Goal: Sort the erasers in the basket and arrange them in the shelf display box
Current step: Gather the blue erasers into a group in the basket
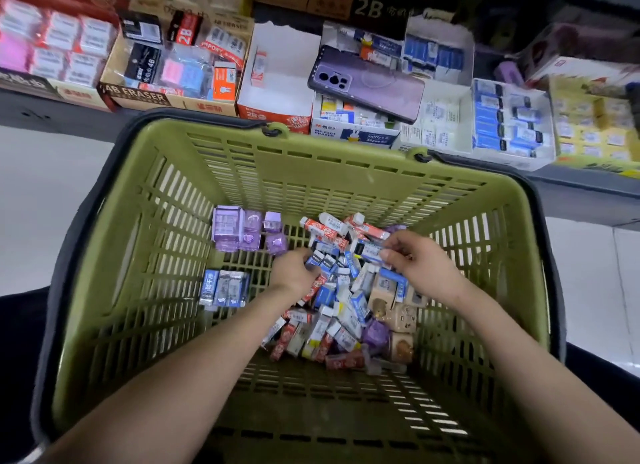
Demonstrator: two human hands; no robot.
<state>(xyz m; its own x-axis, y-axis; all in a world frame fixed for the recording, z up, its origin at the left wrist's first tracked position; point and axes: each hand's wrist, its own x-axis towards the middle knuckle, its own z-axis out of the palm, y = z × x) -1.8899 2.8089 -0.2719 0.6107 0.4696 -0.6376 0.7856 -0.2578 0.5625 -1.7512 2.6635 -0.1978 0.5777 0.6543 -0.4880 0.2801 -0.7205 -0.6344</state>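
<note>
A green plastic basket (242,173) fills the view. A mixed heap of red, blue and white erasers (343,311) lies at its middle right. Purple erasers (242,231) are grouped at the back left, and a few blue-grey ones (225,289) lie to the left. My left hand (294,271) reaches into the heap with curled fingers around small blue erasers. My right hand (419,263) pinches a blue-and-white eraser (370,249) at the heap's top. On the shelf behind stands a nearly empty white display box (277,79) holding one red eraser.
Shelf boxes of erasers line the back: a brown "4B ERASER" box (138,96), blue-eraser boxes (509,124) and a yellow box (595,124). A purple phone (367,83) lies across the boxes. Beige and purple block erasers (394,328) sit at the heap's right.
</note>
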